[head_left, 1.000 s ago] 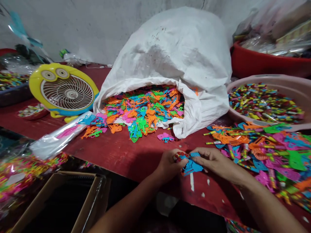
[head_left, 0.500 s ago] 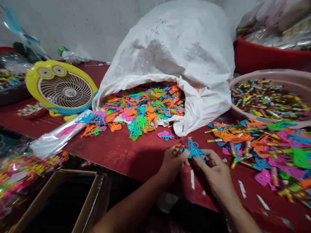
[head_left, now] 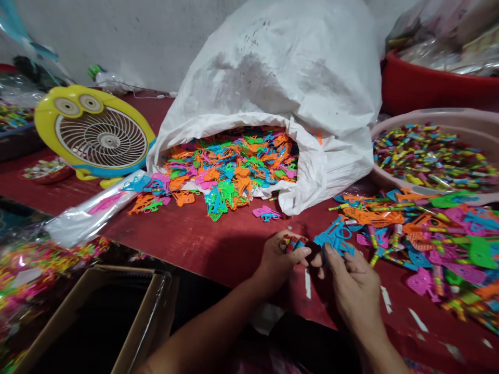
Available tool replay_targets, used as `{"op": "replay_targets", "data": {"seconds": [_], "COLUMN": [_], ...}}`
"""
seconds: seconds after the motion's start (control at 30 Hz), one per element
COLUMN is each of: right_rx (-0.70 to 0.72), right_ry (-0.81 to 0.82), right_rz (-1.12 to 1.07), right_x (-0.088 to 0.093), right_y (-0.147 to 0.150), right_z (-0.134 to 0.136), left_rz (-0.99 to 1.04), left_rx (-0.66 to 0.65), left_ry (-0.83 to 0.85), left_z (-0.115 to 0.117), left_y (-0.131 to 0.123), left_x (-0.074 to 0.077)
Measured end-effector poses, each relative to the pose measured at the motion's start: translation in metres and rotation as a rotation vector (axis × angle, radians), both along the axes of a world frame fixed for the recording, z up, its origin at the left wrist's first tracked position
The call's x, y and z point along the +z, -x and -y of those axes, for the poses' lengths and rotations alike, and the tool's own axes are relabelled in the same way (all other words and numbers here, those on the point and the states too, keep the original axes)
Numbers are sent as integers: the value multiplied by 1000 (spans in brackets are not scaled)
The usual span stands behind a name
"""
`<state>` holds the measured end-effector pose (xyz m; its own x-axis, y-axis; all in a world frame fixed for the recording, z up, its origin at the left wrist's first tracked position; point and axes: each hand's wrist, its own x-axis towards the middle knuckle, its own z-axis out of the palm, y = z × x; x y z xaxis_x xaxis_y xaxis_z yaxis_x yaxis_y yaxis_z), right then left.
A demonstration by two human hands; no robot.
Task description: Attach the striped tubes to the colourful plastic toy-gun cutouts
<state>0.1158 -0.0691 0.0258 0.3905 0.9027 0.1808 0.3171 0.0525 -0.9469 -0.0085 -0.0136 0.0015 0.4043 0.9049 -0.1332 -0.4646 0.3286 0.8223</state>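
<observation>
Two items are held: striped sticks are gripped in the curled left hand, and a blue toy gun is pinched by the part-closed right hand, with a toy pile at two o'clock.

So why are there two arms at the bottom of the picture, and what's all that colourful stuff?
Those are a person's own arms! This picture comes from one camera worn on the person's head, looking down, so you see about what they see. The left hand holds a few small striped sticks. The right hand holds a blue plastic toy pistol. On the red table, a white sack has spilled lots of bright plastic toys. The pink basin on the right is full of striped sticks too.
</observation>
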Motion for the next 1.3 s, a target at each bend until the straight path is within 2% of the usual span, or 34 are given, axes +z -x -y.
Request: {"op": "replay_targets", "data": {"seconds": [0.07, 0.13, 0.27, 0.4, 0.57, 0.77, 0.93, 1.07, 1.17, 1.3], "right_rx": [-24, -42, -73, -39, 29, -66, -42, -19, -30, -45], "right_ry": [-10, -9, -20, -34, 4, -12, -56, -33, -5, 10], "right_rz": [4, 28, 180, 319, 331, 406, 504, 508, 499, 446], "right_x": [-5, -11, -18, -14, -12, -16, -14, -14, -13, -9], "right_y": [7, 11, 12, 6, 0, 3, 4, 6, 9, 11], "right_z": [0, 0, 0, 0, 5, 8, 7, 7, 5, 3], "left_rz": [72, 84, -59, -142, -212, -243, -222, -294, -401, -592], "left_rx": [-27, 0, 103, 110, 111, 94, 90, 80, 110, 162], "left_ry": [-26, -39, -27, -42, -79, -110, -122, -144, -243, -505], "left_z": [0, 0, -1, -1, 0, 1, 2, 2, 3, 4], "left_y": [-1, -2, -3, 0, 3, 2, 1, 1, 1, 3], "left_x": [-2, -3, -4, -1, 4, 4, 1, -2, -4, -5]}}
